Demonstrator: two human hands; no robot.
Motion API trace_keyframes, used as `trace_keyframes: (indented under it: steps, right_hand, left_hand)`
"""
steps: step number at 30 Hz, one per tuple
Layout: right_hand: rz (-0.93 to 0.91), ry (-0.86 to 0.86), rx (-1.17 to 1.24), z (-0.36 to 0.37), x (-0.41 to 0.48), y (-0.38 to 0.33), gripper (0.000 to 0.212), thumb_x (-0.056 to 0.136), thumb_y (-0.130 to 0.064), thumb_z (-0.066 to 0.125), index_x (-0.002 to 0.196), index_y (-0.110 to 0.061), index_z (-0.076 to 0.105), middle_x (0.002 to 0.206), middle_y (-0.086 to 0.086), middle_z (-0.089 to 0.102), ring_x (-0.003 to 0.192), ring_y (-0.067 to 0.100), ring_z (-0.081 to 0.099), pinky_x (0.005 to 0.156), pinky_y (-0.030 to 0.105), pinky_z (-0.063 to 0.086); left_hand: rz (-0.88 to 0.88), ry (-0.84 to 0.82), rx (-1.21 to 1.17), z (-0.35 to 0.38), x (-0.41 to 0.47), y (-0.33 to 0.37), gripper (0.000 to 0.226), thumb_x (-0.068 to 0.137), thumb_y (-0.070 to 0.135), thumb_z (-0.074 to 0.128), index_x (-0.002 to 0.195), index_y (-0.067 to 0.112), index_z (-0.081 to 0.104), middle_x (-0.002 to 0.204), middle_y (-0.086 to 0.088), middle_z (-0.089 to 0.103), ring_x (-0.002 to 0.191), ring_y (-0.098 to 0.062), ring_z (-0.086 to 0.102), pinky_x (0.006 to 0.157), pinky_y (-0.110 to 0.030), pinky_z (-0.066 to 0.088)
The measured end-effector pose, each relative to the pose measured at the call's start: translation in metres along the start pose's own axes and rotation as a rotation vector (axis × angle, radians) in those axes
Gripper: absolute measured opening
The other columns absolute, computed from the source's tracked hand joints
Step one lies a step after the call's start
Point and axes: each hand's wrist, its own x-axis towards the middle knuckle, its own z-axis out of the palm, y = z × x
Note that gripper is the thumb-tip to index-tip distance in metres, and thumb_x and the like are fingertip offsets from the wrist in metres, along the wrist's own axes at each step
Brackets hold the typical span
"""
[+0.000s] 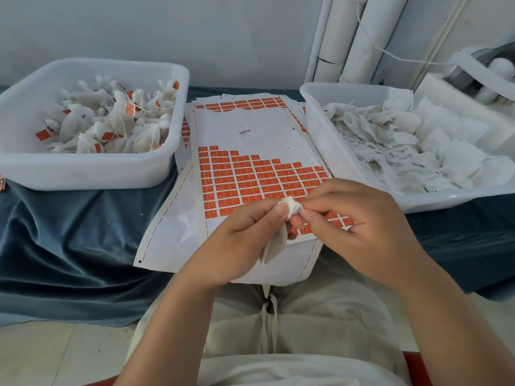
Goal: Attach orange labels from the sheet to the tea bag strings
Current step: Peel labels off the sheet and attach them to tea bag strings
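- The person's lap, in pale trousers with a drawstring, fills the nearest part of the view
- The left hand grips a tea bag, with the thumb pressed on its bunched top and the fingers curled behind it
- The right hand pinches that same bunched top between thumb and fingertips, so both hands meet on the one bag
- The tea bag hangs down between the hands, above the near end of the label sheet
- The label sheet lies on a blue cloth, between two white tubs
- Rows of orange labels cover its near half, the middle is bare backing paper, and a few rows stand at the far end
- A loose string lies on the sheet's right side, near the right tub
- The left tub holds tea bags with orange labels on them
- The right tub holds plain tea bags with no labels showing
- White pipes stand against the wall behind the right tub
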Motion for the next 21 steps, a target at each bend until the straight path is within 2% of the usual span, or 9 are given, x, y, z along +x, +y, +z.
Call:
trace_keyframes:
  steps: [3, 6, 9, 11, 13, 15, 17, 19, 21]
  right_hand:
    - [0.044, 0.068, 0.029, 0.004, -0.001, 0.001, 0.014, 0.095, -0.009, 0.071, 0.089, -0.017, 0.081, 0.088, -0.009, 0.073, 0.085, 0.014, 0.07, 0.075, 0.02, 0.052]
    - [0.16, 0.048, 0.325, 0.007, -0.002, 0.001, 0.015, 0.099, -0.015, 0.067, 0.091, -0.021, 0.078, 0.089, -0.003, 0.074, 0.084, 0.022, 0.07, 0.074, 0.03, 0.057]
    - [0.295, -0.011, 0.532, 0.009, -0.001, 0.004, 0.02, 0.099, -0.03, 0.061, 0.092, -0.019, 0.076, 0.087, 0.008, 0.072, 0.077, 0.023, 0.065, 0.072, 0.031, 0.054]
    - [0.378, -0.02, 0.629, 0.009, -0.001, 0.007, 0.024, 0.094, -0.034, 0.063, 0.09, -0.014, 0.077, 0.085, 0.021, 0.07, 0.074, 0.028, 0.061, 0.07, 0.033, 0.051]
    - [0.401, -0.01, 0.673, 0.009, -0.002, 0.009, 0.024, 0.09, -0.033, 0.065, 0.088, -0.011, 0.076, 0.083, 0.025, 0.068, 0.073, 0.031, 0.059, 0.068, 0.034, 0.05]
    - [0.278, 0.015, 0.555, 0.006, -0.004, 0.008, 0.018, 0.092, -0.026, 0.065, 0.086, -0.013, 0.075, 0.082, 0.015, 0.069, 0.075, 0.028, 0.062, 0.068, 0.037, 0.052]
    - [0.062, 0.062, 0.325, 0.004, -0.005, 0.008, 0.012, 0.094, -0.015, 0.066, 0.084, -0.012, 0.074, 0.083, 0.003, 0.069, 0.078, 0.023, 0.065, 0.069, 0.036, 0.054]
    - [-0.108, 0.104, 0.104, 0.002, -0.004, 0.009, 0.012, 0.093, -0.007, 0.069, 0.082, -0.006, 0.075, 0.084, 0.0, 0.068, 0.077, 0.017, 0.064, 0.066, 0.032, 0.051]
    - [-0.169, 0.123, 0.021, 0.002, -0.004, 0.012, 0.013, 0.093, -0.007, 0.069, 0.082, -0.004, 0.076, 0.085, 0.0, 0.068, 0.075, 0.014, 0.063, 0.064, 0.031, 0.05]
  left_hand:
    - [-0.013, -0.005, -0.03, 0.001, -0.001, 0.002, 0.037, 0.11, 0.037, 0.042, 0.104, 0.023, 0.075, 0.105, 0.0, 0.072, 0.104, -0.021, 0.068, 0.097, -0.034, 0.056]
    - [-0.025, -0.024, -0.146, 0.002, -0.002, 0.005, 0.034, 0.107, 0.042, 0.046, 0.096, 0.032, 0.077, 0.1, 0.009, 0.072, 0.101, -0.016, 0.068, 0.095, -0.035, 0.054]
    - [-0.047, -0.042, -0.291, 0.004, -0.003, 0.005, 0.035, 0.102, 0.042, 0.051, 0.097, 0.021, 0.079, 0.1, -0.007, 0.07, 0.101, -0.021, 0.067, 0.092, -0.032, 0.054]
    - [-0.048, -0.066, -0.336, 0.006, -0.003, 0.006, 0.035, 0.102, 0.04, 0.051, 0.095, 0.019, 0.078, 0.096, -0.01, 0.067, 0.094, -0.021, 0.066, 0.09, -0.03, 0.055]
    - [-0.048, -0.088, -0.353, 0.007, -0.003, 0.006, 0.034, 0.103, 0.039, 0.051, 0.096, 0.019, 0.077, 0.095, -0.011, 0.065, 0.092, -0.02, 0.065, 0.09, -0.029, 0.055]
    - [-0.046, -0.104, -0.36, 0.007, -0.003, 0.005, 0.033, 0.103, 0.038, 0.05, 0.095, 0.021, 0.077, 0.094, -0.006, 0.067, 0.092, -0.018, 0.065, 0.09, -0.029, 0.055]
    - [-0.055, -0.097, -0.351, 0.007, -0.002, 0.005, 0.034, 0.103, 0.04, 0.05, 0.096, 0.02, 0.077, 0.097, -0.004, 0.069, 0.094, -0.019, 0.066, 0.091, -0.03, 0.055]
    - [-0.064, -0.084, -0.347, 0.007, -0.002, 0.004, 0.034, 0.102, 0.041, 0.052, 0.095, 0.019, 0.077, 0.097, -0.007, 0.066, 0.094, -0.019, 0.065, 0.092, -0.032, 0.054]
    - [-0.063, -0.094, -0.369, 0.008, -0.001, 0.003, 0.033, 0.102, 0.039, 0.051, 0.094, 0.019, 0.077, 0.096, -0.007, 0.065, 0.092, -0.018, 0.064, 0.092, -0.032, 0.054]
